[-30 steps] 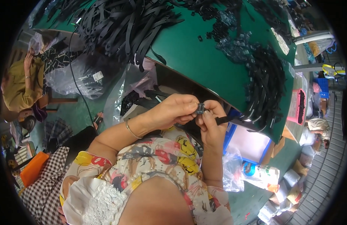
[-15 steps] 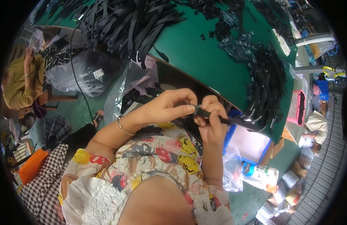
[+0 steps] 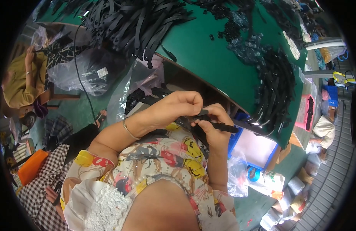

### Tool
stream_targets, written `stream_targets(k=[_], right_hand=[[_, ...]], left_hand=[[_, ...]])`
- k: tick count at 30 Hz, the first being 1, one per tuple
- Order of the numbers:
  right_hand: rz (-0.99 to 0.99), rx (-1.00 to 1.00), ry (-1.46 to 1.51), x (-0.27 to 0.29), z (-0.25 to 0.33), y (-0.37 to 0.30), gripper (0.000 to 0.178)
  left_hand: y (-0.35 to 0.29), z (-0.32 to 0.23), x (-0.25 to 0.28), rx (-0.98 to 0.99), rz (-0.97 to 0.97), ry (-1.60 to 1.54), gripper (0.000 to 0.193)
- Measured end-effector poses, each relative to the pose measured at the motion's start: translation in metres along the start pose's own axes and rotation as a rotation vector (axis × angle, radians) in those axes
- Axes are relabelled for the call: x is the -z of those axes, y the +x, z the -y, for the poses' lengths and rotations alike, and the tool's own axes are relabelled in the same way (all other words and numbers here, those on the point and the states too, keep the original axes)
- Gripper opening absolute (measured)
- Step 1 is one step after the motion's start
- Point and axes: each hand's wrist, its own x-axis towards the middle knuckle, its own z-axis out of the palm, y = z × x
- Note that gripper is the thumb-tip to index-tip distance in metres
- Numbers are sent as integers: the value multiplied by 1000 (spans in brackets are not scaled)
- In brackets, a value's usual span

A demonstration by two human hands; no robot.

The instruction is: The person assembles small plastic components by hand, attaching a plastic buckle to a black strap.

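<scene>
In front of my chest both hands work on a black webbing strap (image 3: 224, 127). My left hand (image 3: 172, 109), a bangle at its wrist, pinches the strap near one end, thumb against curled index finger. My right hand (image 3: 217, 133) has its fingers closed round the strap just beside the left one. A short flat piece of the strap stands up between the fingertips, and another length sticks out past my right hand. Whether a buckle sits on the strap between the fingers is hidden.
A large heap of black straps (image 3: 128, 27) lies on the green table (image 3: 205, 50). Small black plastic pieces (image 3: 239, 42) and a second strap bundle (image 3: 278, 84) lie farther right. Beneath the table edge stands a blue-rimmed tray (image 3: 255, 148). Another person (image 3: 24, 81) sits at left.
My fingers have shifted on the strap; a short flat piece of it now rises between them. My right hand has turned slightly, and the strap's protruding length lies more level.
</scene>
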Motion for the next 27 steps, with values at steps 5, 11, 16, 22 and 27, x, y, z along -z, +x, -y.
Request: stream_targets(k=[5,11,16,22,27], right_hand=[[-105,-75,576,-15,4,0,25],[-90,-53,291,-12,5,5,24],[-62,153,-280,-5,11,10,18],[-48,-336,-126,5,18,1,16],[19,-286,-17,2,28,3,19]], left_hand=[[-2,7,2,-17,64,-236,14],[-3,1,2,69,-24,-12,17],[-4,1,7,57,-26,175,20],[1,-2,9,-440,-22,994,27],[-3,-5,3,-357,49,1035,32]])
